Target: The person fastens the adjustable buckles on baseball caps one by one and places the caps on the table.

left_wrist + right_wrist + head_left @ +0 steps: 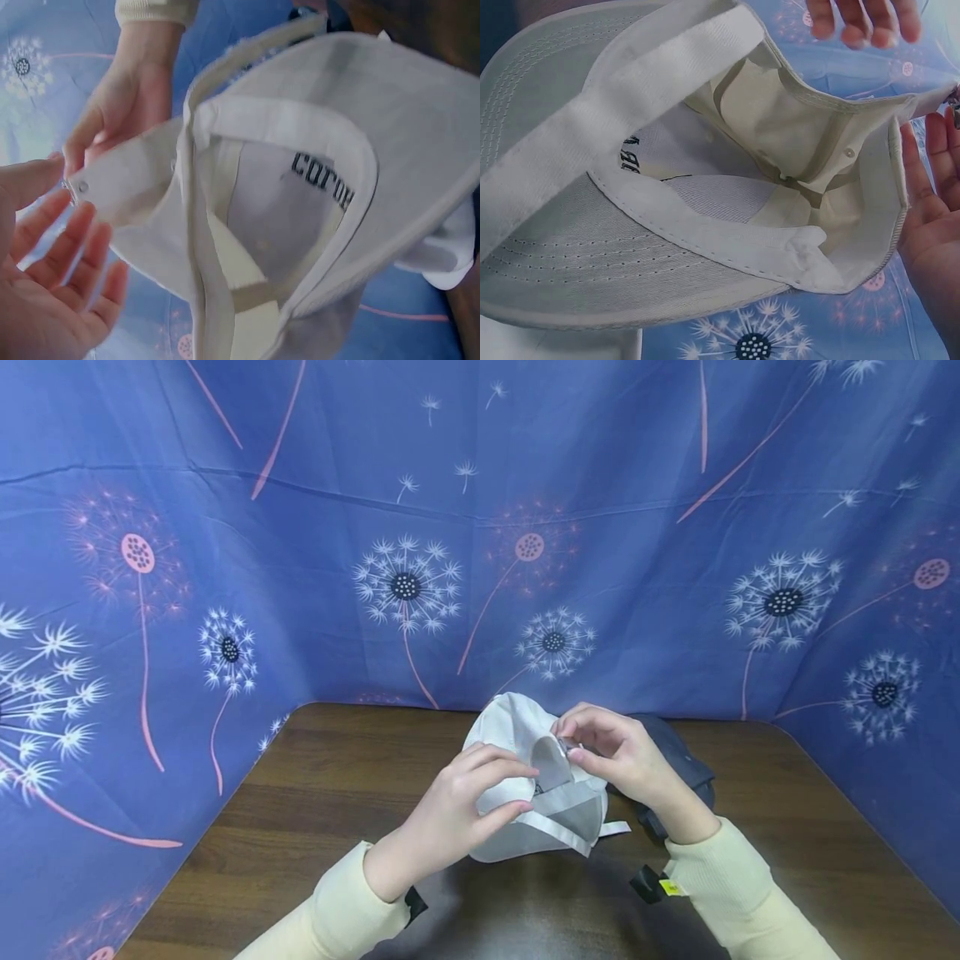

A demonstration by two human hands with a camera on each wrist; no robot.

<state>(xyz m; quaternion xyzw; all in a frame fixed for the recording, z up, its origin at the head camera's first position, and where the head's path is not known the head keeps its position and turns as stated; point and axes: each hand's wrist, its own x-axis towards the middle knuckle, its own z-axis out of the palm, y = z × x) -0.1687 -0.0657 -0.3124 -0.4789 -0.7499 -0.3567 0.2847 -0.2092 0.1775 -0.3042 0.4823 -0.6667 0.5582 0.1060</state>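
A cream baseball cap is held with its inside facing me; its brim and dark lettering show in the left wrist view. My right hand pinches the back edge of the cap, by a small metal buckle. My left hand is at the cap's near left side, fingers loosely bent and thumb apart. In the left wrist view its fingertips come right up to the back band. A loose pale strap crosses the cap's opening.
Behind my right forearm lies a dark cap on the brown wooden table. A blue cloth with dandelion prints hangs around the table's back and sides. Black bands sit at my wrists.
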